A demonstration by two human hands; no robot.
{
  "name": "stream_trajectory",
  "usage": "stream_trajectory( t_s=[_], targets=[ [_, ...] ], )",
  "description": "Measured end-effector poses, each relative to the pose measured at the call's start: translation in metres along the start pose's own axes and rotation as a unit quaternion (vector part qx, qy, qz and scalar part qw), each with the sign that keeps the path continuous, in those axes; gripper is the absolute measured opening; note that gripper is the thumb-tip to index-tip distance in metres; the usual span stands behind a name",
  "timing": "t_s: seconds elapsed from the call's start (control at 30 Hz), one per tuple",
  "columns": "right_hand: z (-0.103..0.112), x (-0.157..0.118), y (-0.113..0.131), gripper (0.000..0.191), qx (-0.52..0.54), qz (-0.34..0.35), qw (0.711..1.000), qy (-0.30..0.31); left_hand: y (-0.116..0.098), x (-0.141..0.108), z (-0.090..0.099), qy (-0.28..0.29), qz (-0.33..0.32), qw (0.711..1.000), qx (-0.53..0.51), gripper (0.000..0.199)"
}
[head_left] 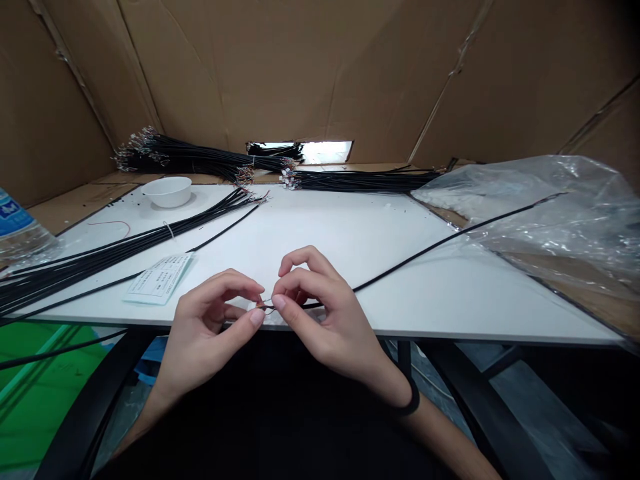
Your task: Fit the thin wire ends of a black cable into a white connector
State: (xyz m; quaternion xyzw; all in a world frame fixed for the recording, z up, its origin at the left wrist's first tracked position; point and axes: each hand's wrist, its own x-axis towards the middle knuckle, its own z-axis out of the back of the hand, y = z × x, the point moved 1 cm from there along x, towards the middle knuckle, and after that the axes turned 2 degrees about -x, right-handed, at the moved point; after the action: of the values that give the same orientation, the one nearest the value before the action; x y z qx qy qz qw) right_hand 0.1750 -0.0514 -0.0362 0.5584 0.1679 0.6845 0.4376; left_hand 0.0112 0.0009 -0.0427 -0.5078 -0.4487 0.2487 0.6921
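Note:
Over the table's front edge, both of my hands meet at the stripped end of a black cable [430, 253], where thin coloured wires [267, 307] fan out. My left hand [213, 330] pinches a small white connector [253, 305] between thumb and index finger, with the wire ends against it. Thumb and index finger of my right hand [330, 313] close on the thin wires just beside it. From under that hand the cable runs right and back across the table to its other stripped end. The fingertips partly hide where wires and connector meet.
A bundle of black cables [125, 241] and a paper label [159, 279] lie left. Behind stand a white bowl [167, 192] and more cable bundles [210, 157]. A water bottle [20, 230] is far left, a clear plastic bag [540, 207] right. Cardboard walls [300, 73] enclose the table [450, 303].

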Motion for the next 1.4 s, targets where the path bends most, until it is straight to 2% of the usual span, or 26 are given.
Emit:
stream_trajectory(
  t_s=[0.13, 0.33, 0.43, 0.53, 0.67, 0.9, 1.23, 1.4],
  targets=[
    [-0.001, -0.002, -0.002, 0.01, -0.022, 0.017, 0.999, -0.017, 0.0, 0.0, 0.003, -0.028, 0.026, 0.999, 0.018, 0.003],
    [-0.002, -0.001, -0.002, 0.011, -0.042, 0.061, 0.997, -0.034, 0.0, 0.004, 0.007, 0.015, 0.024, 0.999, 0.027, 0.003],
    [-0.003, 0.0, -0.001, 0.011, -0.038, 0.056, 0.997, -0.043, -0.003, 0.004, 0.009, 0.014, 0.032, 0.999, 0.041, 0.003],
    [-0.003, 0.0, 0.0, 0.012, -0.037, 0.05, 0.997, -0.054, -0.006, 0.005, 0.01, 0.021, 0.05, 0.997, 0.057, 0.012],
    [-0.004, -0.001, 0.002, 0.013, -0.045, 0.043, 0.995, -0.075, -0.007, 0.006, 0.01, 0.036, 0.063, 0.997, 0.033, 0.012],
    [-0.01, -0.002, 0.007, 0.014, -0.072, 0.07, 0.988, -0.119, -0.002, 0.004, 0.008, 0.033, 0.054, 0.998, -0.027, 0.014],
    [-0.013, -0.002, 0.009, 0.013, -0.073, 0.076, 0.986, -0.129, -0.003, 0.002, 0.009, 0.026, 0.055, 0.998, -0.01, 0.018],
    [-0.014, -0.002, 0.009, 0.013, -0.107, 0.105, 0.98, -0.13, -0.003, 0.002, 0.009, 0.027, 0.052, 0.998, -0.001, 0.018]
  ],
)
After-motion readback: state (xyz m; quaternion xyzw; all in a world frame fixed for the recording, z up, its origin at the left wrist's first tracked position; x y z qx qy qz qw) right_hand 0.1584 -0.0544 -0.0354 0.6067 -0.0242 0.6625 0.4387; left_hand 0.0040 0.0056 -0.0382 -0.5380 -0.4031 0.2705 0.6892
